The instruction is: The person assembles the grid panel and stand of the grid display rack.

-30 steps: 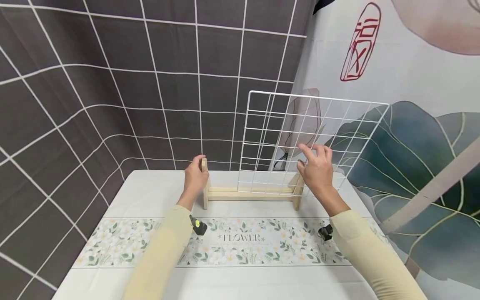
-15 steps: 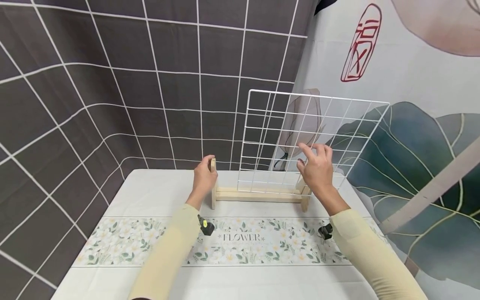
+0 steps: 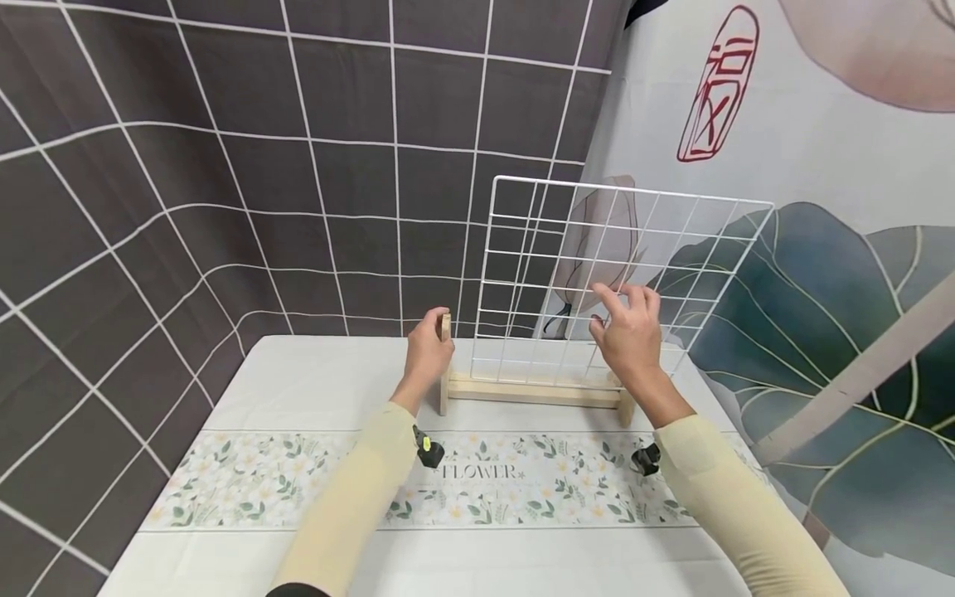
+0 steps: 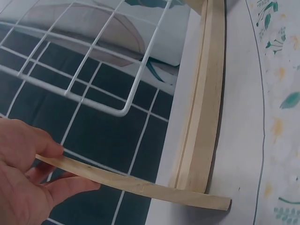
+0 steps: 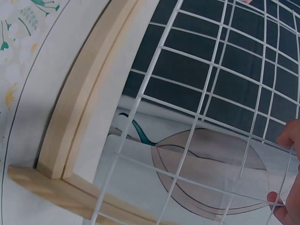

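Observation:
A pale wooden stand (image 3: 537, 393) has a long grooved crossbar (image 4: 211, 93) with a short upright at each end. It rests on the table. My left hand (image 3: 429, 355) pinches the top of its left upright (image 4: 117, 179) between thumb and fingers. A white wire grid panel (image 3: 634, 190) is held up by my right hand (image 3: 632, 336), whose fingers grip the wires near the panel's middle. The panel's bottom edge is above and behind the crossbar, with a gap between them in the right wrist view. My right hand and the panel partly hide the right upright (image 3: 625, 406).
The table has a white cloth (image 3: 313, 373) with a floral band (image 3: 246, 485) lettered FLOWER in front of the stand. Behind hangs a dark curtain (image 3: 336, 182) with white lines, and a white leaf-printed one (image 3: 813, 290) at right.
My left hand has slid the wooden stand to the right along the table, bringing its crossbar more under the panel. My right hand and the wire grid panel have stayed almost still.

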The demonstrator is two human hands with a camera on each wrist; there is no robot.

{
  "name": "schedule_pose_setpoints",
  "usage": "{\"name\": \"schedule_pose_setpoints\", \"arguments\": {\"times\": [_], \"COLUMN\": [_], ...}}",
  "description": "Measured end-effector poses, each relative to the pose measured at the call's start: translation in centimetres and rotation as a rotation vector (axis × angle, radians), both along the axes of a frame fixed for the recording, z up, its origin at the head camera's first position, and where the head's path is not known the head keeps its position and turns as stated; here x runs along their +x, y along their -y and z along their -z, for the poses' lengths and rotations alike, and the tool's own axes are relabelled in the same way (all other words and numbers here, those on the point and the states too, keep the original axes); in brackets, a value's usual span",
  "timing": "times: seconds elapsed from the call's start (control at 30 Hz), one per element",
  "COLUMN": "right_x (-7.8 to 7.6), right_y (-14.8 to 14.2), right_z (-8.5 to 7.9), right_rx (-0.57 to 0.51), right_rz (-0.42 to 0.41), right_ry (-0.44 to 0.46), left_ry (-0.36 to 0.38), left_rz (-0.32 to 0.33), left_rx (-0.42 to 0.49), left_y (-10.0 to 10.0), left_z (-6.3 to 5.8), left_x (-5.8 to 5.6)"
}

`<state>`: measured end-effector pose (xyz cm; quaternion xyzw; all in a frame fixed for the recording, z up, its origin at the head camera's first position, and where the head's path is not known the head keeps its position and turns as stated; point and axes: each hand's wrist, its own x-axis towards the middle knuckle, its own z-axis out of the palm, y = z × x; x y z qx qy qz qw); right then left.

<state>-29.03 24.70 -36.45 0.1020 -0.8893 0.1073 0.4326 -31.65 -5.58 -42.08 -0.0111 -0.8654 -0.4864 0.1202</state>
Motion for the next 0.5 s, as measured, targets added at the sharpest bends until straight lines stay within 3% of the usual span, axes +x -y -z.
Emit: {"name": "schedule_pose_setpoints", "arguments": {"times": [0.5], "right_x": [-0.66], "right_y": [0.31], "right_z": [-0.50], "right_rx": [-0.011], "right_rz": [-0.016], "right_ry": [-0.015], "left_ry": [-0.028], "left_rz": [0.011], "left_rx": [-0.052], "left_y": [-0.53], "left_z": [0.62], "left_x": [0.17]}}
